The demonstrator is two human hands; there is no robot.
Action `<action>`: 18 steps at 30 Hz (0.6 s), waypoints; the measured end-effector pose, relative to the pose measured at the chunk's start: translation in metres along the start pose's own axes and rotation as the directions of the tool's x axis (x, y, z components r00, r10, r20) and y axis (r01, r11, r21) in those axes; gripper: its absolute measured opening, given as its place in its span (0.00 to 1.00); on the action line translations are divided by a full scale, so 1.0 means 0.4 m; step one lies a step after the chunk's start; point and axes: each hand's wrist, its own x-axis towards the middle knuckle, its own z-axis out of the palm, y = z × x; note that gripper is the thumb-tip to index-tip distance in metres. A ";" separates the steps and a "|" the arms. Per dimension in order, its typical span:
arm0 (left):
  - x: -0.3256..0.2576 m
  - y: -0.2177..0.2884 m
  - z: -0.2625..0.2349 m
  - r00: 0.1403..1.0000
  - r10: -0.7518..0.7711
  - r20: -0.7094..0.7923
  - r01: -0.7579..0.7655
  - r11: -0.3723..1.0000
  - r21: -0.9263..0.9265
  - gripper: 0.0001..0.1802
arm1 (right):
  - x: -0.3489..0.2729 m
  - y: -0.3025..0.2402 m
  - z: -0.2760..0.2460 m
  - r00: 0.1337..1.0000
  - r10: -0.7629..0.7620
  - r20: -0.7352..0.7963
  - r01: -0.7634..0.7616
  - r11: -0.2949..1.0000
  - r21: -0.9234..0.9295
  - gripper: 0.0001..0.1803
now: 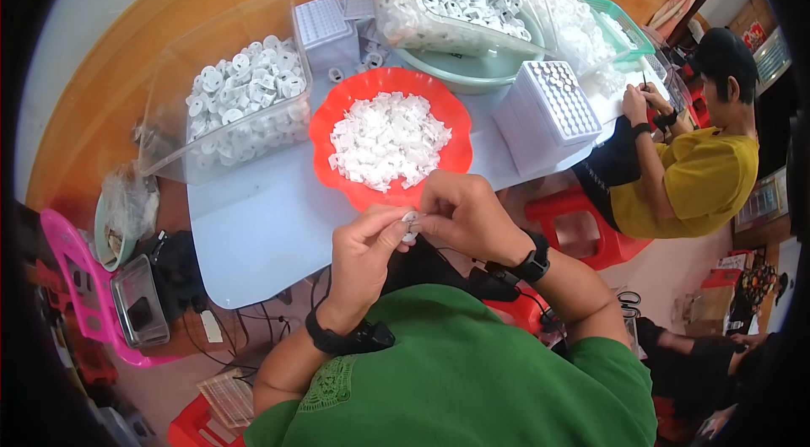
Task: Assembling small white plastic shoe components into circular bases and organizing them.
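Observation:
A small round white plastic part (411,235) is held between my two hands, just in front of the red bowl's near rim. My left hand (359,255) pinches it between thumb and fingers from the left. My right hand (474,215) is closed, its fingertips meeting at the same part; whether they also hold a smaller piece is too small to make out. Beyond my hands stands the red scalloped bowl (323,162), heaped with small white plastic pieces (390,139). The blue-white table (253,232) lies under it.
Left of the bowl, a clear bin (169,148) holds round white parts (245,80). Behind it, another clear bin (405,25) rests over a pale green basin (472,72). White stacked trays (540,131) stand at right. A person in yellow (696,181) works at the table's right side.

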 end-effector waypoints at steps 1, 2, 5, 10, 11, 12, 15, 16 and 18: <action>0.002 0.001 0.000 1.000 0.003 0.004 -0.003 1.000 0.001 0.11 | 0.000 0.009 0.001 1.000 -0.002 -0.005 0.002 1.000 -0.002 0.08; 0.000 0.001 0.000 1.000 -0.017 0.013 0.018 0.999 -0.029 0.12 | -0.002 0.023 0.005 0.997 0.073 0.034 -0.079 0.970 0.229 0.08; -0.003 0.001 -0.007 0.997 -0.072 0.030 0.076 0.984 -0.160 0.13 | 0.000 0.028 0.001 0.967 0.191 0.166 -0.252 0.798 0.548 0.07; 0.002 0.000 -0.019 0.987 -0.157 0.038 0.161 0.923 -0.350 0.17 | -0.008 0.015 0.013 0.941 0.235 0.241 -0.337 0.671 0.660 0.06; 0.001 -0.004 -0.021 0.988 -0.152 0.035 0.155 0.928 -0.340 0.17 | -0.006 0.012 0.024 0.950 0.239 0.199 -0.311 0.709 0.633 0.05; 0.003 -0.009 -0.022 0.989 -0.143 0.031 0.145 0.933 -0.330 0.17 | -0.002 0.012 0.030 0.959 0.238 0.156 -0.283 0.747 0.602 0.05; 0.002 -0.024 -0.031 0.987 -0.160 0.023 0.158 0.926 -0.341 0.18 | -0.003 0.033 0.061 0.974 0.209 0.089 -0.221 0.780 0.586 0.04; 0.003 -0.024 -0.035 0.987 -0.160 0.017 0.156 0.928 -0.340 0.18 | 0.001 0.031 0.060 0.974 0.205 0.094 -0.221 0.779 0.588 0.04; 0.004 -0.022 -0.037 0.982 -0.188 0.024 0.183 0.906 -0.381 0.18 | 0.005 0.014 0.049 0.981 0.184 0.059 -0.190 0.862 0.470 0.04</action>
